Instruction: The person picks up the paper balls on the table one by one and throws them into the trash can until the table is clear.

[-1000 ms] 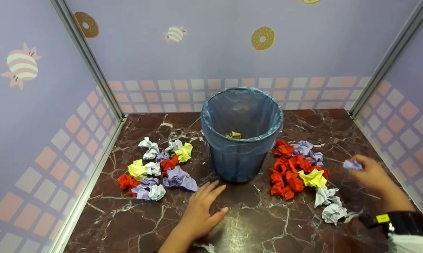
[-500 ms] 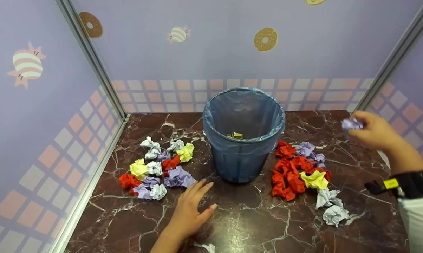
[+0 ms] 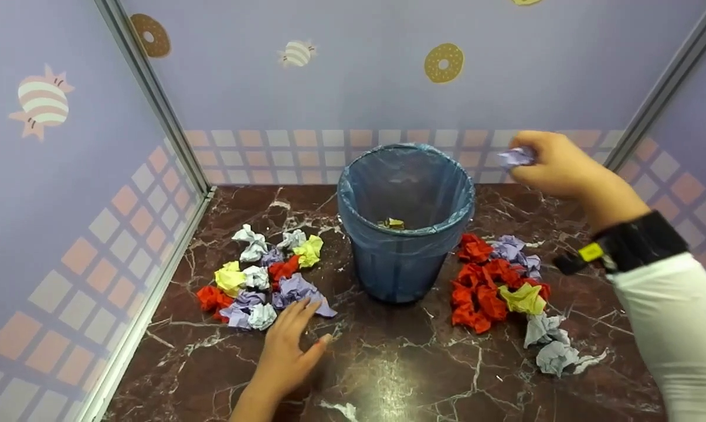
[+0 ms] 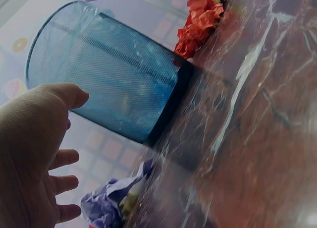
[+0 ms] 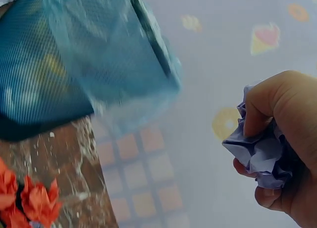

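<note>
Raised to the right of the bin, my right hand (image 3: 555, 164) grips a crumpled purple paper ball (image 5: 265, 153) between thumb and fingers. The blue mesh waste bin (image 3: 394, 264), lined with a clear bag, stands upright mid-table with a small yellowish scrap (image 3: 394, 224) inside. Over the table's left side, my left hand (image 3: 288, 351) has its fingers spread and holds nothing. Its fingertips are near a purple crumpled paper (image 3: 299, 293) in the left pile; whether they touch it I cannot tell. The left wrist view shows these fingers (image 4: 64, 184) apart from the paper.
Left of the bin lie red paper (image 3: 212, 300), yellow paper (image 3: 309, 251) and white paper (image 3: 250, 243) balls. On the right are red paper (image 3: 476, 299), purple paper (image 3: 514, 252), yellow paper (image 3: 524, 298) and white paper (image 3: 555, 356). Walls (image 3: 365, 88) enclose the marble-patterned table (image 3: 423, 363).
My right hand has risen from the table's right side and moved left toward the bin, carrying the purple paper ball. My left hand has shifted left, toward the left pile.
</note>
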`<state>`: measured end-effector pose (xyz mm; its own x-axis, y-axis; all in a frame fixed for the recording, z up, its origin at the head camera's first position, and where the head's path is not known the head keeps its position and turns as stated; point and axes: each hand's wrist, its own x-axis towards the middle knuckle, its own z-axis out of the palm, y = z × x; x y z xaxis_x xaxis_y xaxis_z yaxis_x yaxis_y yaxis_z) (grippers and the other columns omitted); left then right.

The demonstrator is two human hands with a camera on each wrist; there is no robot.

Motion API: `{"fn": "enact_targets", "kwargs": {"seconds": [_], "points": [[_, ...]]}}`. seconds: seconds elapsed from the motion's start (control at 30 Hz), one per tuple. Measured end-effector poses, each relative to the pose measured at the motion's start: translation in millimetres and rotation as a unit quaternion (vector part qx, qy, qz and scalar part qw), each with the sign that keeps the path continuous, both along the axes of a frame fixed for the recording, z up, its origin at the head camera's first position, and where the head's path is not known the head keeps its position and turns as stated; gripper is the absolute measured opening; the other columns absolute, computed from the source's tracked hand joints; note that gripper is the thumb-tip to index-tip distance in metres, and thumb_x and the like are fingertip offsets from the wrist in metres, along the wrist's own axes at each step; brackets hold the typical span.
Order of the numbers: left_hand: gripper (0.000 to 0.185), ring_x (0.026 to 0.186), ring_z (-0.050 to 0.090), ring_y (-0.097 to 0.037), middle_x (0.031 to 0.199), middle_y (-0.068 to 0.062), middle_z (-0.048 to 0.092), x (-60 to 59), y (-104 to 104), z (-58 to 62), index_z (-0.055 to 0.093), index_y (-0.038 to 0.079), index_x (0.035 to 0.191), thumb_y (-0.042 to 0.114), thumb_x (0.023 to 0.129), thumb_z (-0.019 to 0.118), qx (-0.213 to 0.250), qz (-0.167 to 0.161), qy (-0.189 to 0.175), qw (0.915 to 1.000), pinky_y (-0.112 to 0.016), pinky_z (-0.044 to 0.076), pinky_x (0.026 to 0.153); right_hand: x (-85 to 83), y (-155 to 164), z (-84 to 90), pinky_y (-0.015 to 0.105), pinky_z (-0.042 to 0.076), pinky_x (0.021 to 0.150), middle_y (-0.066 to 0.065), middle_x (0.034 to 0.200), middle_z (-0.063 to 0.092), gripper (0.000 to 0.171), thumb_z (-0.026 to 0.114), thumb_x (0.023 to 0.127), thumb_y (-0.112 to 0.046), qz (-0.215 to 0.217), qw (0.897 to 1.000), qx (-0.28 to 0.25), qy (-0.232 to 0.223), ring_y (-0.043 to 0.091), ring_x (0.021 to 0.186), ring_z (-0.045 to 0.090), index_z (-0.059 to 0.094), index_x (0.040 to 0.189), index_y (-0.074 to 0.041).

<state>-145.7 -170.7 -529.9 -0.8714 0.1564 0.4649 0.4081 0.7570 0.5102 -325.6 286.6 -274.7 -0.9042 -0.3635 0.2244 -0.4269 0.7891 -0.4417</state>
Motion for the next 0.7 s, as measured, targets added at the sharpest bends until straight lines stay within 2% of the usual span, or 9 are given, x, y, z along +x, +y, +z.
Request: {"fn": "enact_targets", "kwargs": {"seconds": [0.13, 0.3, 0.47, 0.6, 0.7], "points": [[0.066, 0.132, 0.044, -0.04, 0.143, -0.012, 0.052, 1.1, -6.8, 0.3, 0.051, 0.024, 0.142, 0.035, 0.081, 0.075, 0.01, 0.009, -0.01, 0.9999, -0.065, 0.034, 0.103, -9.0, -34.6, 1.4, 0.034, 0.051, 0.054, 0.009, 0.088, 0.064, 0.018, 0.065, 0.082, -0.007, 0.045, 0.999, 0.007, 0.011, 0.023, 0.065, 0.057, 0.061, 0.098, -0.011], [0.064, 0.132, 0.044, -0.038, 0.143, -0.011, 0.051, 2.6, -17.4, 0.6, 0.051, 0.026, 0.142, 0.036, 0.083, 0.075, 0.007, 0.018, -0.021, 0.9996, -0.064, 0.035, 0.103, -16.1, -76.4, -2.0, 0.035, 0.048, 0.059, 0.007, 0.085, 0.063, 0.02, 0.063, 0.078, -0.007, 0.088, 0.995, 0.033, 0.028, 0.022, 0.068, 0.055, 0.061, 0.097, -0.012], [0.063, 0.132, 0.044, -0.036, 0.143, -0.011, 0.051, 5.5, -30.1, 0.9, 0.053, 0.024, 0.141, 0.035, 0.082, 0.075, -0.004, 0.037, -0.018, 0.9992, -0.064, 0.034, 0.103, -19.9, -113.5, -3.1, 0.036, 0.05, 0.065, 0.004, 0.087, 0.063, 0.02, 0.063, 0.078, -0.012, 0.107, 0.992, 0.069, 0.007, 0.022, 0.074, 0.057, 0.062, 0.098, -0.016], [0.063, 0.132, 0.044, -0.036, 0.142, -0.012, 0.053, 7.7, -37.8, 1.7, 0.054, 0.022, 0.14, 0.033, 0.082, 0.076, -0.006, 0.045, -0.017, 0.9988, -0.064, 0.034, 0.104, -22.8, -134.1, -2.4, 0.037, 0.048, 0.07, 0.003, 0.09, 0.063, 0.026, 0.066, 0.075, -0.014, 0.127, 0.988, 0.091, 0.014, 0.022, 0.08, 0.057, 0.061, 0.1, -0.017], [0.064, 0.132, 0.044, -0.036, 0.142, -0.012, 0.053, 7.9, -41.0, 2.9, 0.054, 0.022, 0.14, 0.033, 0.081, 0.077, -0.005, 0.046, -0.019, 0.9987, -0.065, 0.035, 0.103, -23.0, -143.5, -2.5, 0.036, 0.047, 0.069, 0.003, 0.089, 0.062, 0.028, 0.068, 0.072, -0.013, 0.146, 0.984, 0.104, 0.016, 0.022, 0.08, 0.056, 0.059, 0.098, -0.016]]}}
